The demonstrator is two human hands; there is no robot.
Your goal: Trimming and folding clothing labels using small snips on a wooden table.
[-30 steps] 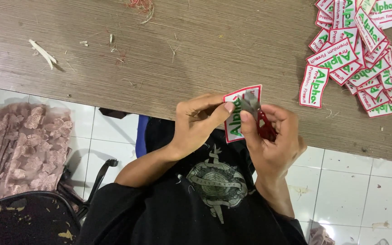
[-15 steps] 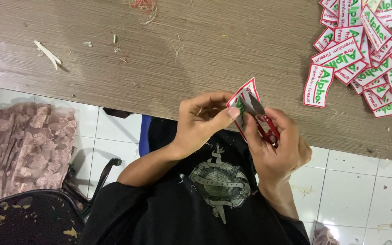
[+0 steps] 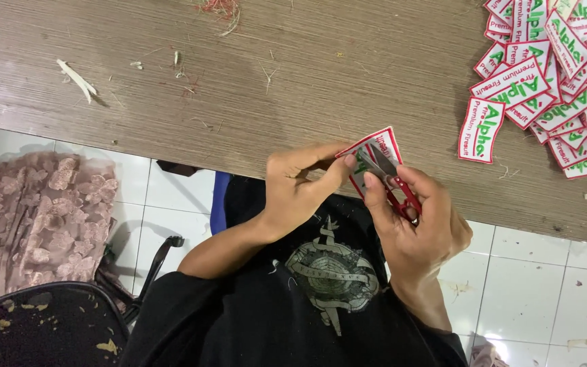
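My left hand (image 3: 300, 187) pinches a white embroidered patch (image 3: 383, 141) with a red border and green lettering at the near edge of the wooden table (image 3: 273, 81). My right hand (image 3: 419, 228) grips small red-handled thread snips (image 3: 392, 183), whose metal blades lie against the patch. Both hands are over my lap, just off the table's edge.
A pile of several matching patches (image 3: 552, 75) lies at the table's far right. Thread scraps (image 3: 76, 78) and red fluff (image 3: 222, 10) dot the tabletop. Pink lace fabric (image 3: 35, 217) lies on the tiled floor at left, beside a black bin (image 3: 42, 333).
The patch has been turned in my left hand, so it now shows narrower and more edge-on. The snips have shifted along its edge. Both hands stay in place.
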